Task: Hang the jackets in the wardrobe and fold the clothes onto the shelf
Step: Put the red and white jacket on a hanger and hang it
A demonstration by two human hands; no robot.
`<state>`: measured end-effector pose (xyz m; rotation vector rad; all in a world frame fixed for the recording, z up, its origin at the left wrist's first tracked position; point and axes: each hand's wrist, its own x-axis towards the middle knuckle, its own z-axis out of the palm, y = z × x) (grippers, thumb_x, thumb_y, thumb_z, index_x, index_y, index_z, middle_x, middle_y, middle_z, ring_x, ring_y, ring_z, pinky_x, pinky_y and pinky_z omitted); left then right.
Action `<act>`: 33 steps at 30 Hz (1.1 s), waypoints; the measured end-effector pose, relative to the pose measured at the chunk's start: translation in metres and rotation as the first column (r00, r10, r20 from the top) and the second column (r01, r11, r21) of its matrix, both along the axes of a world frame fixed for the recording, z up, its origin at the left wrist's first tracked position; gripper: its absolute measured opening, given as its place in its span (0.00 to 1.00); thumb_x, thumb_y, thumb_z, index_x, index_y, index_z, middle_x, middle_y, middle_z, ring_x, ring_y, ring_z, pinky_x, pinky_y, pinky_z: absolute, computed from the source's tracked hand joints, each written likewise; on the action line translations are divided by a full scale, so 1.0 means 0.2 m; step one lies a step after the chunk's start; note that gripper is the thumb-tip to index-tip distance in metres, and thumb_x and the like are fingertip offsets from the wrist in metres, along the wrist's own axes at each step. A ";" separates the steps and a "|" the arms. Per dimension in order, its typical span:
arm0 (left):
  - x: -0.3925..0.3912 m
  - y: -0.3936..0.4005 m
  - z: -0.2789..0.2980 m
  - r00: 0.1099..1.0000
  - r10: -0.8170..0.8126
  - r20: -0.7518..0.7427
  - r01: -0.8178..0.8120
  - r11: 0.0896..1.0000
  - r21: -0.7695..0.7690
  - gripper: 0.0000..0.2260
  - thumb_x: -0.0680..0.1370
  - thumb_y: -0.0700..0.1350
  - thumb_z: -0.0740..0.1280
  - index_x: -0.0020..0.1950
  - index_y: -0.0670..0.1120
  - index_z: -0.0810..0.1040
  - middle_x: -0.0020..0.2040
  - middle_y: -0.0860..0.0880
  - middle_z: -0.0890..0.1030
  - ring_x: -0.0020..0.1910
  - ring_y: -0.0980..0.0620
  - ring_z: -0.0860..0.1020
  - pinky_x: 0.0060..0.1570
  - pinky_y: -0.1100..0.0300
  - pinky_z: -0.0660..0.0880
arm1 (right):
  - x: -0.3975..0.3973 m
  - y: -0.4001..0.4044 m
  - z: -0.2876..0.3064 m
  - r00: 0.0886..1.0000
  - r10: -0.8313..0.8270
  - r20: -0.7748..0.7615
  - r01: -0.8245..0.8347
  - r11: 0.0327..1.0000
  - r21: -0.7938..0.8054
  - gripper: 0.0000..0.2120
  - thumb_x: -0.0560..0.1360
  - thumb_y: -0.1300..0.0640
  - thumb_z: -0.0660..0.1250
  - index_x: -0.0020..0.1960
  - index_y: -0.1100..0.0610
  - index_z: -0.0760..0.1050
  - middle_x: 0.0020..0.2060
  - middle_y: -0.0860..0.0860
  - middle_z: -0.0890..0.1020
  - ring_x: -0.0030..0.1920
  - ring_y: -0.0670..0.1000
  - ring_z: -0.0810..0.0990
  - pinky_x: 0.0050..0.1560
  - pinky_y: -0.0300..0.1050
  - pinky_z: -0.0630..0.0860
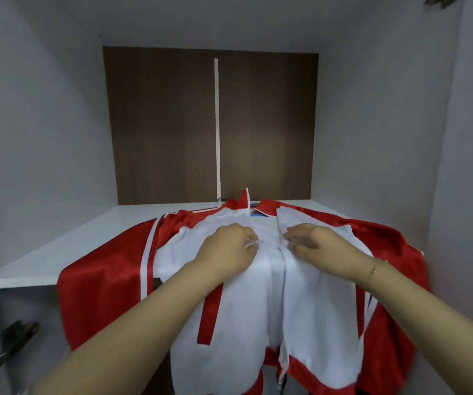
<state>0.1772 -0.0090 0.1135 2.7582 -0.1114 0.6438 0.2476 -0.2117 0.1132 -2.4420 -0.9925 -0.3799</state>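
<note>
A red and white zip jacket (309,309) lies face up on the white wardrobe shelf (67,249), collar toward the back and its lower half hanging over the front edge. My left hand (226,250) pinches the white front panel just left of the open zip. On the other side of the zip, my right hand (312,242) grips the right front panel with curled fingers. Both red sleeves spread out to the sides, the left one drooping off the shelf.
The compartment has grey side walls (38,124) and a dark brown back panel (172,124) with a pale vertical strip. A metal door hinge (15,337) sits at the lower left, below the shelf edge.
</note>
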 end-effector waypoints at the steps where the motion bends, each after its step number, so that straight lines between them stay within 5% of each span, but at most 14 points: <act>1: -0.08 -0.02 -0.06 0.998 -0.025 0.064 0.027 1.000 -0.016 0.14 0.81 0.49 0.61 0.65 0.51 0.77 0.66 0.52 0.76 0.65 0.51 0.72 0.66 0.56 0.69 | -0.10 -0.03 -0.05 1.000 0.015 0.016 -0.016 0.997 0.074 0.16 0.79 0.57 0.64 0.66 0.55 0.76 0.66 0.48 0.76 0.65 0.47 0.74 0.65 0.33 0.65; 6: -0.38 -0.16 -0.40 0.963 -0.102 0.250 0.149 0.973 -0.176 0.14 0.81 0.46 0.64 0.66 0.54 0.77 0.71 0.56 0.70 0.72 0.57 0.63 0.72 0.62 0.57 | -0.48 -0.14 -0.38 0.999 0.027 0.025 -0.031 0.976 0.217 0.17 0.79 0.61 0.65 0.66 0.53 0.76 0.66 0.41 0.71 0.68 0.39 0.67 0.68 0.27 0.58; 11: -0.54 -0.23 -0.76 0.979 -0.117 0.167 0.187 0.838 -0.512 0.12 0.80 0.43 0.65 0.57 0.60 0.76 0.62 0.64 0.73 0.62 0.69 0.69 0.63 0.78 0.61 | -0.65 -0.17 -0.77 0.949 0.068 -0.309 0.076 0.898 0.434 0.14 0.78 0.64 0.66 0.62 0.55 0.79 0.64 0.44 0.77 0.66 0.41 0.72 0.69 0.34 0.65; 15: -0.59 -0.27 -1.04 0.978 -0.138 -0.157 -0.071 0.487 -0.870 0.08 0.79 0.44 0.68 0.52 0.58 0.78 0.54 0.59 0.81 0.53 0.65 0.77 0.44 0.74 0.72 | -0.69 -0.13 -1.04 0.777 0.117 -0.618 0.316 0.776 0.545 0.10 0.78 0.63 0.66 0.55 0.53 0.81 0.54 0.46 0.83 0.59 0.45 0.79 0.59 0.32 0.74; 17: -0.58 -0.29 -1.17 0.954 -0.137 -0.268 -0.220 0.290 -0.931 0.06 0.78 0.45 0.69 0.54 0.53 0.79 0.55 0.55 0.81 0.51 0.63 0.77 0.42 0.70 0.72 | -0.68 -0.10 -1.18 0.657 0.149 -0.739 0.448 0.712 0.541 0.08 0.79 0.61 0.66 0.54 0.55 0.82 0.53 0.50 0.84 0.58 0.48 0.80 0.59 0.38 0.76; 20: -0.55 -0.33 -1.30 0.934 -0.163 -0.317 -0.316 0.030 -0.948 0.16 0.76 0.46 0.72 0.62 0.49 0.73 0.56 0.54 0.78 0.53 0.58 0.76 0.49 0.62 0.73 | -0.63 -0.06 -1.34 0.454 0.235 -0.859 0.620 0.610 0.495 0.10 0.78 0.58 0.67 0.57 0.60 0.80 0.56 0.55 0.82 0.58 0.52 0.79 0.61 0.47 0.76; 23: -0.50 -0.38 -1.33 0.963 -0.099 -0.252 -0.256 -0.032 -0.966 0.19 0.71 0.49 0.76 0.58 0.56 0.72 0.56 0.59 0.77 0.55 0.61 0.76 0.52 0.63 0.72 | -0.56 0.01 -1.43 0.317 0.429 -0.846 0.689 0.509 0.516 0.15 0.79 0.55 0.66 0.63 0.59 0.76 0.60 0.53 0.80 0.61 0.51 0.77 0.55 0.45 0.77; 26: -0.43 -0.43 -1.34 0.989 -0.058 -0.136 -0.141 -0.109 -0.984 0.22 0.66 0.53 0.76 0.59 0.58 0.75 0.57 0.56 0.82 0.58 0.57 0.79 0.57 0.59 0.73 | -0.45 0.05 -1.47 0.282 0.570 -0.772 0.654 0.475 0.589 0.16 0.78 0.54 0.66 0.64 0.56 0.77 0.60 0.51 0.82 0.63 0.50 0.78 0.53 0.43 0.76; 29: -0.37 -0.47 -1.36 0.995 -0.059 -0.075 -0.084 -0.177 -0.981 0.20 0.71 0.54 0.72 0.62 0.52 0.79 0.59 0.52 0.83 0.61 0.53 0.79 0.64 0.53 0.72 | -0.37 0.07 -1.48 0.245 0.679 -0.692 0.670 0.397 0.627 0.16 0.73 0.56 0.67 0.60 0.58 0.78 0.62 0.55 0.81 0.64 0.53 0.78 0.63 0.49 0.73; 33: -0.35 -0.46 -1.38 0.999 0.012 -0.043 -0.040 -0.191 -0.981 0.19 0.74 0.51 0.70 0.65 0.52 0.78 0.61 0.56 0.81 0.62 0.57 0.78 0.65 0.54 0.70 | -0.31 0.06 -1.48 0.242 0.734 -0.635 0.680 0.338 0.650 0.09 0.73 0.54 0.68 0.50 0.56 0.82 0.54 0.56 0.83 0.54 0.52 0.81 0.58 0.47 0.74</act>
